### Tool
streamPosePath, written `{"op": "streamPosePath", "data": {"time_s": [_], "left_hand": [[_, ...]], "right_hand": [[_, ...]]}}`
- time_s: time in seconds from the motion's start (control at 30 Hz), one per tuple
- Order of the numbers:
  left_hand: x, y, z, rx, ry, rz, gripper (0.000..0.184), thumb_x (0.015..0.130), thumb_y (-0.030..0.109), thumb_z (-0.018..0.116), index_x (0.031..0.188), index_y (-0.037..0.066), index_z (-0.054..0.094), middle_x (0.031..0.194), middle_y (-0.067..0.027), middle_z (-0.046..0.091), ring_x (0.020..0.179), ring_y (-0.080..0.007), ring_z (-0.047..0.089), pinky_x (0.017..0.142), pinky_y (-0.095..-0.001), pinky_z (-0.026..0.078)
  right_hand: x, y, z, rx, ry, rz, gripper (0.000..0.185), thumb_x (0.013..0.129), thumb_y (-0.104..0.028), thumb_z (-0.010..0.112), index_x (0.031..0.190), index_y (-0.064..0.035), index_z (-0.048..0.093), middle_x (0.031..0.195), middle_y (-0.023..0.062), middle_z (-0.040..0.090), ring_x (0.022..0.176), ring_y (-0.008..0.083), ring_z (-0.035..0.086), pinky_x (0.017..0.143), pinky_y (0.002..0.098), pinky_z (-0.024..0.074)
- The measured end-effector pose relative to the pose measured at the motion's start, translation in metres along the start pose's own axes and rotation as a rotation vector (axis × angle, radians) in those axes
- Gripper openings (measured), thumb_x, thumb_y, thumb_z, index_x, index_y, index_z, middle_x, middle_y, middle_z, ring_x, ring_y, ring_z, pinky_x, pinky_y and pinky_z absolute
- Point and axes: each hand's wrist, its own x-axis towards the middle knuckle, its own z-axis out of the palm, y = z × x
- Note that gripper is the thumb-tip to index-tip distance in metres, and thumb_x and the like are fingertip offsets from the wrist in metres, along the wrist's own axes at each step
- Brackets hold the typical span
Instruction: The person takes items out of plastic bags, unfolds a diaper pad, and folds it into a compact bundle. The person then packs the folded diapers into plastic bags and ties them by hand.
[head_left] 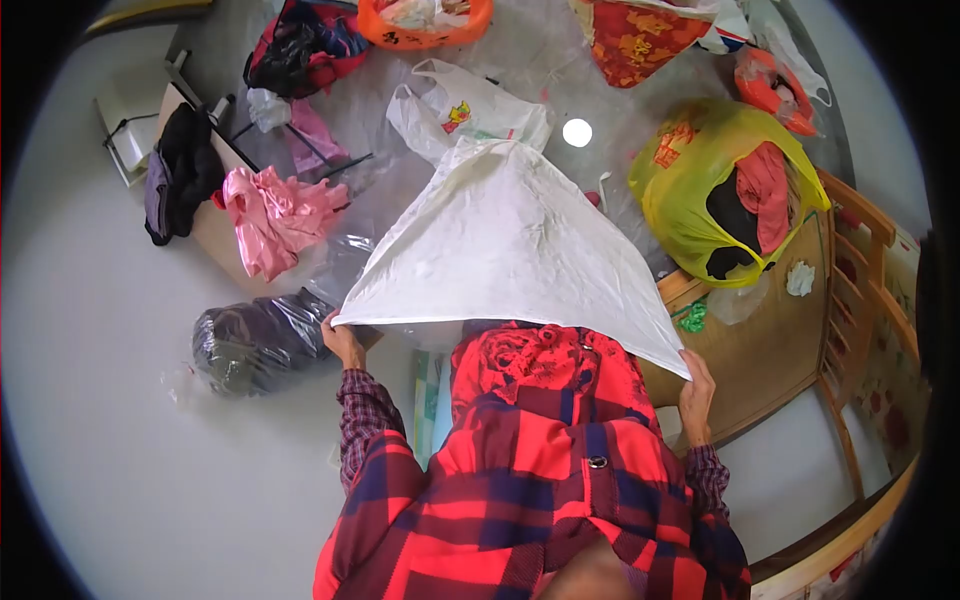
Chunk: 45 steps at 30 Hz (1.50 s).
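A white cloth (510,240) is spread out in front of me, its near edge pulled straight between my hands. My left hand (345,342) pinches the cloth's left corner. At the opposite corner, my right hand (697,390) is closed on the edge, lower and nearer to me. The cloth narrows toward its far end, which lies against a white plastic bag (490,105) with a red and yellow print. Below the near edge, red patterned fabric (540,365) shows over my lap.
Left are a clear-wrapped dark bundle (260,345), pink satin fabric (280,215) and dark clothing (183,170). To the right, a yellow bag (665,190) of clothes rests on a wooden chair (780,350). An orange bag (430,30) and red patterned bag (640,40) lie at the back.
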Motion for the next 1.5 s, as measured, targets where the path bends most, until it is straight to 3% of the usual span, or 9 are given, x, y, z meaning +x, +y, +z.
{"op": "streamPosePath", "data": {"time_s": [0.43,0.53,0.77,0.93,1.13,1.23,1.3,1.4,1.5], "left_hand": [[0.027,0.015,-0.006,0.022,-0.032,0.276,0.017,0.078,-0.004,0.044,0.088,-0.001,0.057,0.085,-0.0059,0.057,0.076,-0.014,0.053,0.075,-0.0241,0.042],[0.031,0.03,-0.009,0.237,0.017,0.279,0.018,0.076,-0.004,0.042,0.083,0.001,0.058,0.078,-0.0045,0.057,0.07,-0.0119,0.051,0.067,-0.0232,0.041],[0.015,0.073,0.002,0.092,-0.019,0.418,0.019,0.078,-0.005,0.04,0.087,0.001,0.056,0.076,-0.0015,0.053,0.061,-0.0086,0.046,0.056,-0.0212,0.038],[0.014,0.091,0.008,0.027,0.006,0.463,0.016,0.08,-0.005,0.041,0.091,-0.002,0.052,0.084,-0.0057,0.054,0.077,-0.0119,0.049,0.071,-0.0223,0.04],[0.004,0.12,0.015,-0.15,-0.049,0.579,0.015,0.08,-0.006,0.044,0.093,-0.001,0.053,0.088,-0.0062,0.056,0.081,-0.012,0.052,0.074,-0.0232,0.041],[-0.002,0.159,0.017,-0.095,-0.133,0.619,0.013,0.083,-0.004,0.049,0.095,-0.001,0.053,0.088,-0.0051,0.057,0.081,-0.0116,0.053,0.075,-0.0234,0.042],[-0.007,0.181,0.029,-0.21,-0.222,0.645,0.013,0.084,0.0,0.052,0.097,0.0,0.054,0.089,-0.0034,0.057,0.082,-0.011,0.053,0.074,-0.0224,0.042],[-0.066,0.256,0.059,-0.259,-0.401,0.827,0.014,0.083,-0.002,0.052,0.096,0.0,0.055,0.089,-0.004,0.057,0.081,-0.0109,0.053,0.074,-0.0218,0.042],[-0.137,0.301,0.097,-0.287,-0.872,1.032,0.02,0.075,-0.009,0.053,0.092,0.001,0.056,0.09,-0.0071,0.058,0.081,-0.0123,0.054,0.074,-0.0238,0.044]], "right_hand": [[0.015,-0.025,-0.017,-0.086,0.082,0.009,0.047,0.068,0.016,0.031,0.106,0.0033,0.055,0.116,0.0213,0.051,0.109,0.0337,0.05,0.094,0.0361,0.0367],[0.018,-0.026,-0.026,-0.098,0.143,0.011,0.045,0.071,0.015,0.031,0.106,0.0027,0.056,0.117,0.0209,0.051,0.109,0.033,0.05,0.093,0.0359,0.0371],[0.016,-0.025,-0.031,-0.113,0.263,0.026,0.039,0.073,0.013,0.031,0.098,0.0031,0.059,0.114,0.0199,0.053,0.106,0.0314,0.051,0.092,0.0342,0.0375],[0.017,-0.024,-0.03,-0.065,0.398,-0.003,0.035,0.075,0.012,0.032,0.095,0.0028,0.059,0.114,0.0195,0.053,0.105,0.0308,0.052,0.092,0.0341,0.0381],[0.013,-0.002,-0.027,0.012,0.618,0.028,0.028,0.08,0.006,0.033,0.093,0.0021,0.058,0.116,0.0174,0.053,0.109,0.0286,0.049,0.095,0.0337,0.0349],[0.024,0.004,-0.033,0.244,0.764,0.056,0.023,0.08,0.003,0.035,0.09,0.0013,0.056,0.119,0.0194,0.051,0.112,0.0306,0.047,0.098,0.0362,0.0323],[0.044,0.018,-0.039,0.789,0.813,-0.109,0.018,0.08,0.0,0.038,0.086,-0.0001,0.055,0.122,0.0227,0.048,0.114,0.033,0.044,0.1,0.0393,0.0307],[0.077,-0.018,-0.055,1.101,0.584,-0.23,0.014,0.081,-0.005,0.043,0.084,-0.0047,0.056,0.122,0.0249,0.046,0.114,0.0334,0.045,0.1,0.0409,0.0323],[0.109,-0.068,-0.049,1.256,0.261,-0.395,0.011,0.083,-0.011,0.046,0.085,-0.0066,0.057,0.117,0.0241,0.05,0.109,0.0319,0.049,0.096,0.0391,0.0367]]}}
